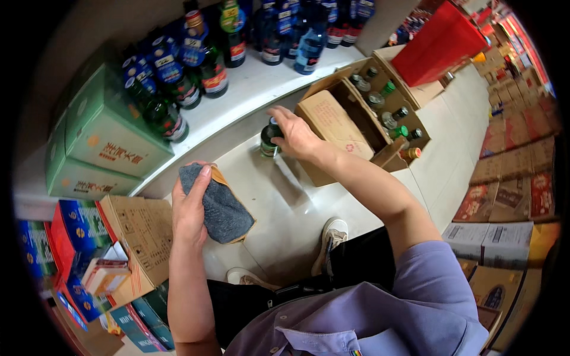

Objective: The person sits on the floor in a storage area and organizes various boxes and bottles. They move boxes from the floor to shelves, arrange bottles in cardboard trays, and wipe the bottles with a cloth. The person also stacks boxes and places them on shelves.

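My left hand (190, 204) grips a folded cloth (225, 207), grey with an orange-brown edge, above the tiled floor. Farther forward, my right hand (296, 135) is at the cap of a dark green glass bottle (269, 144) standing on the floor beside an open cardboard carton. The fingers curve round the bottle's top; whether they grip it cannot be told. Rows of green glass bottles (213, 73) and blue glass bottles (309, 51) with round neck tags line the white shelf (249, 84) ahead.
The open carton (320, 173) holds a smaller brown box (334, 122) and several capped bottles. A red bag or box (438, 42) stands behind it. Pale green boxes (118, 120) sit at the shelf's left. Cartons (142, 236) are at lower left, with stacked cartons (512, 196) along the right.
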`<act>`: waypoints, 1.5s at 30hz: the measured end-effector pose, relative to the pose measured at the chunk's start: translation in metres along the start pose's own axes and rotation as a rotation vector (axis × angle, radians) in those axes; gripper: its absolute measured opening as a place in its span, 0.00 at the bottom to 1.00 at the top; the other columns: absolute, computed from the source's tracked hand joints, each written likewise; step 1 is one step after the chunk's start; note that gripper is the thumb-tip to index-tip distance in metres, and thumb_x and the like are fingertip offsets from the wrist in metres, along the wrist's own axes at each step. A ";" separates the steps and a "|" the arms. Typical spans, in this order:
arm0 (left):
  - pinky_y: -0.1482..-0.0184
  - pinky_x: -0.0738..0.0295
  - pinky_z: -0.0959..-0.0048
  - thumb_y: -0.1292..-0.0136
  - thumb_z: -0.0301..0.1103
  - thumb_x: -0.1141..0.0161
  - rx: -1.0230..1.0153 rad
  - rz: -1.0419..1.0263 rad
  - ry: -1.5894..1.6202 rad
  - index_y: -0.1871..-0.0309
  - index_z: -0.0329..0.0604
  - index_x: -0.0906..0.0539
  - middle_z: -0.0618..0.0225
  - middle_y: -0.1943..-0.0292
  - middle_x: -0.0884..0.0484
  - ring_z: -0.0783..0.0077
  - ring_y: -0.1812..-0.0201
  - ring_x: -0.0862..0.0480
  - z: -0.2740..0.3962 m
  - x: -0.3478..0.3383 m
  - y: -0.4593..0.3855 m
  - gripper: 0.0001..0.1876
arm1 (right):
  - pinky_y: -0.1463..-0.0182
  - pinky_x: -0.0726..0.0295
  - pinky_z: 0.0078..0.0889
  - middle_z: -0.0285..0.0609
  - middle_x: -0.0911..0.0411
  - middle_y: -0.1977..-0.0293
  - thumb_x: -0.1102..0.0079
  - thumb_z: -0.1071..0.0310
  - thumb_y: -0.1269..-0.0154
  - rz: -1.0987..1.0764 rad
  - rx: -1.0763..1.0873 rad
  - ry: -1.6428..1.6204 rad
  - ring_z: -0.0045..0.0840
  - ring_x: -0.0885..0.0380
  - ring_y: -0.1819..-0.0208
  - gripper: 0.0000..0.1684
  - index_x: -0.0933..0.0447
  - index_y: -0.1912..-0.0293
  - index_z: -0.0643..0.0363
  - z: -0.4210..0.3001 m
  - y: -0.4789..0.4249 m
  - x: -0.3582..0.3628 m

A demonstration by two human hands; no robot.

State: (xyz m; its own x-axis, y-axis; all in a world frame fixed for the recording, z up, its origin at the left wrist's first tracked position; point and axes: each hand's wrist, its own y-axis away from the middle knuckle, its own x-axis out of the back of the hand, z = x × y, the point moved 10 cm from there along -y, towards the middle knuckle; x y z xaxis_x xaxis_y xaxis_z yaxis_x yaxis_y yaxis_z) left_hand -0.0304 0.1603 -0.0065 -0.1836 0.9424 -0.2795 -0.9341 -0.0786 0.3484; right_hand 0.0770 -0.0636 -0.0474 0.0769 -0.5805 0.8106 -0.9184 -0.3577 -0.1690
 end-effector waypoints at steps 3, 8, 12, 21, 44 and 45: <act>0.57 0.24 0.73 0.34 0.38 0.36 0.037 -0.009 0.005 0.53 0.41 0.22 0.69 0.60 0.19 0.76 0.61 0.20 -0.008 -0.021 -0.008 0.13 | 0.37 0.28 0.46 0.54 0.34 0.38 0.36 0.73 0.45 0.073 0.234 0.214 0.49 0.34 0.38 0.31 0.34 0.41 0.59 -0.050 0.036 0.063; 0.66 0.22 0.75 0.32 0.42 0.39 0.067 -0.188 0.003 0.58 0.40 0.21 0.68 0.68 0.20 0.75 0.69 0.19 -0.035 -0.067 -0.027 0.13 | 0.39 0.29 0.46 0.55 0.36 0.37 0.32 0.61 0.45 0.065 -0.081 0.564 0.47 0.37 0.36 0.36 0.35 0.38 0.57 0.012 0.090 0.115; 0.69 0.23 0.76 0.32 0.45 0.39 0.080 -0.250 -0.026 0.64 0.40 0.22 0.69 0.72 0.21 0.76 0.72 0.20 -0.065 -0.087 -0.035 0.16 | 0.45 0.23 0.47 0.64 0.30 0.45 0.32 0.46 0.45 -0.229 -0.656 0.120 0.53 0.25 0.47 0.51 0.47 0.33 0.64 0.083 0.130 0.101; 0.67 0.27 0.76 0.35 0.43 0.37 0.122 -0.270 -0.106 0.66 0.40 0.22 0.69 0.72 0.22 0.78 0.71 0.23 -0.071 -0.097 -0.039 0.14 | 0.41 0.31 0.50 0.58 0.36 0.39 0.31 0.36 0.50 -0.231 -0.527 0.514 0.46 0.37 0.37 0.64 0.49 0.31 0.73 0.045 0.107 0.103; 0.65 0.25 0.75 0.36 0.41 0.37 0.189 -0.299 -0.111 0.58 0.36 0.19 0.68 0.68 0.19 0.77 0.69 0.22 -0.086 -0.088 -0.028 0.15 | 0.42 0.23 0.41 0.69 0.37 0.39 0.33 0.57 0.39 -0.533 -0.797 0.491 0.50 0.25 0.43 0.54 0.58 0.29 0.71 0.079 0.143 0.039; 0.65 0.26 0.75 0.36 0.40 0.36 0.191 -0.301 -0.120 0.58 0.36 0.19 0.68 0.67 0.19 0.77 0.69 0.22 -0.087 -0.091 -0.028 0.15 | 0.42 0.23 0.40 0.69 0.37 0.39 0.33 0.57 0.39 -0.521 -0.799 0.482 0.50 0.26 0.43 0.55 0.59 0.29 0.71 0.078 0.145 0.042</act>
State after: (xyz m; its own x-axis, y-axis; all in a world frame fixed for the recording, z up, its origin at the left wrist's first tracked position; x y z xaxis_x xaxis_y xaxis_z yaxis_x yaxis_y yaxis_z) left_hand -0.0143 0.0489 -0.0690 0.1382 0.9463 -0.2923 -0.8648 0.2592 0.4300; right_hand -0.0227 -0.1967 -0.0817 0.5324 -0.0817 0.8425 -0.8179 0.2068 0.5369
